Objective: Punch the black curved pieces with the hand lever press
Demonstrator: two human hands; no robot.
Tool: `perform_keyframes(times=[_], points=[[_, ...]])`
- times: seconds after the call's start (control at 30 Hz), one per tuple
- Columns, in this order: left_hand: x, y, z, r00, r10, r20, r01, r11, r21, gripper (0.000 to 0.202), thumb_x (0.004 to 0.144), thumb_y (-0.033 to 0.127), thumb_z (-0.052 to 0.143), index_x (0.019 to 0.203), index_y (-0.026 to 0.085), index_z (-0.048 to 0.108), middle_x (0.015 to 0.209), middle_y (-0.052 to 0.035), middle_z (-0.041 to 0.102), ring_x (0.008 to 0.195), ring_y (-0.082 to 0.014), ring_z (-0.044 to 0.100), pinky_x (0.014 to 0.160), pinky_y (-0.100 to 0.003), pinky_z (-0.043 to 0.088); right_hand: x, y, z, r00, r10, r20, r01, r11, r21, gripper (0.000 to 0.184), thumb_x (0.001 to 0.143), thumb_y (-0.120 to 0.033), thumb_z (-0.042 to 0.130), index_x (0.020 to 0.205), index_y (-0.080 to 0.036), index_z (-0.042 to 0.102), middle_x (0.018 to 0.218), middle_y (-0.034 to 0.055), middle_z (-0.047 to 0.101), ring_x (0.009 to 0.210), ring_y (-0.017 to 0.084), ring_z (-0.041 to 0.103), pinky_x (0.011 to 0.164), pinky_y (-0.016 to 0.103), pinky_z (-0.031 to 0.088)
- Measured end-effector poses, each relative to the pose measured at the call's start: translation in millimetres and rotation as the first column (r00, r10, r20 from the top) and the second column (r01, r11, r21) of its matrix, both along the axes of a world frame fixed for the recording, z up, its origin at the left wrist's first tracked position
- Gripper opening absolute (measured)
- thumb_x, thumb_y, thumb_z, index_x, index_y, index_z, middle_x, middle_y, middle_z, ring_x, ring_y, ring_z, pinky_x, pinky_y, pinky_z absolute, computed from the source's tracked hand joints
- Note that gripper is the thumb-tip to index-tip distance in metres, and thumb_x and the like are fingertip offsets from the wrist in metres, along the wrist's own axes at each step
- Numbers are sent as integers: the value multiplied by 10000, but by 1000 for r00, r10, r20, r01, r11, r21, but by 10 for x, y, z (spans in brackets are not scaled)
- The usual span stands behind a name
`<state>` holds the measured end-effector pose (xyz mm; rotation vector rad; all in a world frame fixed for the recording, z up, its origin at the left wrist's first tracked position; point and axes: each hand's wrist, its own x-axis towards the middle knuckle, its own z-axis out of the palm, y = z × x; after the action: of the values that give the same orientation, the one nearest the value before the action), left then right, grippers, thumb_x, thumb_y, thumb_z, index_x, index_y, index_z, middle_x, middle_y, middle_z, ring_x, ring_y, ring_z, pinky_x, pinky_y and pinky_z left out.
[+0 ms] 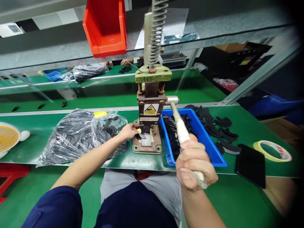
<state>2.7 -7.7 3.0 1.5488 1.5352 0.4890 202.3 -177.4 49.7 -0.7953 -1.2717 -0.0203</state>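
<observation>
- Surface: green, across the middle of the frame.
- Clear bag: filled with dark pieces, left of centre; yellow label on top.
- Round item: white with yellow middle, cut off at the left edge.
- Blue bin: right of centre, holding black parts; partly blocked from view by the lever and right grip.
- Loose black pieces: curved, piled right of the blue bin.
- Black flat item and roll of yellow tape: lower right.
- Red bin: at the shelf, top of the frame.
- Another person's hand: upper centre, beyond the press.
- Press: centre of the frame, upright; brown body, green top block, tall spring, yellow warning label.
- Dark piece: curved, at the press base, partly hidden by fingers.
- Left grip: pinching the dark piece; yellow at a fingertip.
- Right grip: clenched around the lever's pale wrapped handle, lower right of centre.
</observation>
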Motion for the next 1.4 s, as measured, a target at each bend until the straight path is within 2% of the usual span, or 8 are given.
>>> perform_keyframes(times=[0.13,0.33,0.47,0.57,0.73,1.0,1.17,1.4], points=[[80,-60,-12,941,112,318,-38,972,-230,215,716,41,743,872,121,618,638,35,629,559,-91,614,591,-200,531,-44,220,459,1000,8,-7,-5,959,285,197,778,-383,677,942,-288,624,699,-38,559,714,165,575,836,488,554],[34,-203,45,829,220,514,-81,957,-278,267,697,39,756,849,135,558,659,40,631,518,-78,596,541,-209,542,1,482,997,997,79,-16,-74,973,220,539,771,-314,720,1295,-310,594,1134,31,649,1111,219,640,1027,494,533],[-166,-312,105,806,182,563,-85,977,-194,302,652,117,835,826,125,589,647,44,622,519,-70,577,489,-174,491,-68,402,777,993,-8,-116,15,999,53,609,797,-294,726,1371,-293,519,1424,75,547,1377,278,514,1131,539,454],[-313,-424,184,780,145,609,-46,983,-175,382,601,215,895,830,123,603,675,28,647,541,-84,598,491,-184,495,-197,288,317,963,-87,-254,29,974,-224,449,812,-355,714,1230,-236,602,1227,93,650,1142,236,644,950,448,568],[-434,-593,267,768,64,638,58,984,-169,464,561,311,915,867,128,618,747,-1,679,569,-103,615,524,-218,509,-454,301,-303,871,89,-483,-462,485,-743,341,785,-505,711,940,-202,696,882,62,724,820,176,671,756,334,574],[-568,-723,344,819,-332,467,302,943,140,203,741,232,770,900,131,695,795,-16,672,702,-126,608,680,-241,503,-562,385,-430,538,257,-803,-797,-157,-584,464,722,-617,683,731,-157,619,528,-11,507,491,137,536,401,228,338],[-669,-789,593,700,-710,77,601,644,474,154,911,272,645,965,166,744,850,-31,660,778,-141,603,726,-241,468,-605,228,-518,439,313,-842,-813,-261,-521,535,645,-609,801,811,-129,632,510,-71,427,410,60,368,395,206,201],[-705,-841,580,591,-801,-98,678,428,597,223,991,291,548,979,162,730,858,-62,676,779,-150,628,712,-228,465,-715,-36,-668,548,399,-735,-775,-88,-625,460,810,-589,707,863,-144,606,574,-54,479,492,51,423,463,209,221]])
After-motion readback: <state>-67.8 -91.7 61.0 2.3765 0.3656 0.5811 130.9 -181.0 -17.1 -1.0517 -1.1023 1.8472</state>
